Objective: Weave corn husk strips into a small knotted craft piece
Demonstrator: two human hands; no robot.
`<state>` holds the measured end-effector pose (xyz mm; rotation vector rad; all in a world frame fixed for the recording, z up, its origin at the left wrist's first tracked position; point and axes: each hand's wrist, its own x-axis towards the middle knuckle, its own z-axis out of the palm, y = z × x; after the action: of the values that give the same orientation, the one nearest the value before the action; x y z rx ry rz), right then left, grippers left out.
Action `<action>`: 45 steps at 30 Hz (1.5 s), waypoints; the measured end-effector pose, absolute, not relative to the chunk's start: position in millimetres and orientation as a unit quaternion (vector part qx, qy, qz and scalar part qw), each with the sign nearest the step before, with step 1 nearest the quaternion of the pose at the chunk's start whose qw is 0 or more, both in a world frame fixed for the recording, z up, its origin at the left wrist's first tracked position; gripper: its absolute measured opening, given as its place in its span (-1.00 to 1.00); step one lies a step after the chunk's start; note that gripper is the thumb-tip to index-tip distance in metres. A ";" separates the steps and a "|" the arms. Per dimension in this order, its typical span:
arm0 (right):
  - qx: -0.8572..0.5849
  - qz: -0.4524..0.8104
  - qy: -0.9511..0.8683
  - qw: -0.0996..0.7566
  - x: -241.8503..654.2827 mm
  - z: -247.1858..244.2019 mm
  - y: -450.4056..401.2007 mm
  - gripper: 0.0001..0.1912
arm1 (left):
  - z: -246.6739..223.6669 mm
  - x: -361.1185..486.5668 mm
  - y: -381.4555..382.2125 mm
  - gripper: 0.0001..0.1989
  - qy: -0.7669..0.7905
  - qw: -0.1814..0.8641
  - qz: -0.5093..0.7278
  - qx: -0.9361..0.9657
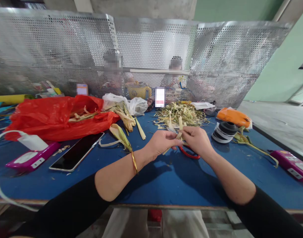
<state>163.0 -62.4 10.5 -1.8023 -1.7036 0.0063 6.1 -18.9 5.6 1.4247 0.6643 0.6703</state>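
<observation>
My left hand [163,142] and my right hand [196,139] meet over the middle of the blue table [151,185]. Between their closed fingertips both pinch a pale strip of husk [180,124], whose upper end sticks up. Red-handled scissors [189,153] lie beneath my right hand, with part of them hidden by it. Just beyond my fingers is a heap of cut husk pieces [182,112]. A greenish husk [120,135] lies to the left of my left hand.
At the left are a red plastic bag [47,115], a phone [77,152] and a purple power strip [34,160]. A thread spool [223,132], an orange packet [233,117] and another power strip [292,163] lie right. A perforated metal screen [151,43] stands behind, people beyond it.
</observation>
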 end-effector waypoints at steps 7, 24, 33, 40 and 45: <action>-0.711 0.027 -0.617 0.336 153.7 6.5 -61.0 -0.66 | -3.3 16.3 -28.5 -0.92 0.336 0.681 0.372 0.534; -0.699 0.092 -0.596 0.384 155.5 1.5 -57.3 -0.67 | -4.3 18.1 -26.6 -0.81 0.319 0.658 0.435 0.526; -0.548 0.461 -0.542 0.440 166.3 33.5 -71.3 -0.35 | 0.1 7.9 -1.9 -0.87 0.406 0.682 0.430 0.430; -0.534 0.416 -0.567 0.470 163.3 30.1 -71.0 -0.69 | 0.2 7.9 -1.3 -0.87 0.417 0.704 0.413 0.400; -0.468 0.457 -0.557 0.512 166.4 34.1 -73.8 -0.73 | 4.0 6.3 -5.2 -0.88 0.405 0.719 0.390 0.407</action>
<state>166.4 -73.8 34.1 -1.1259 -1.3393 1.0989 6.3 -5.2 4.0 0.9008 0.8962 0.8632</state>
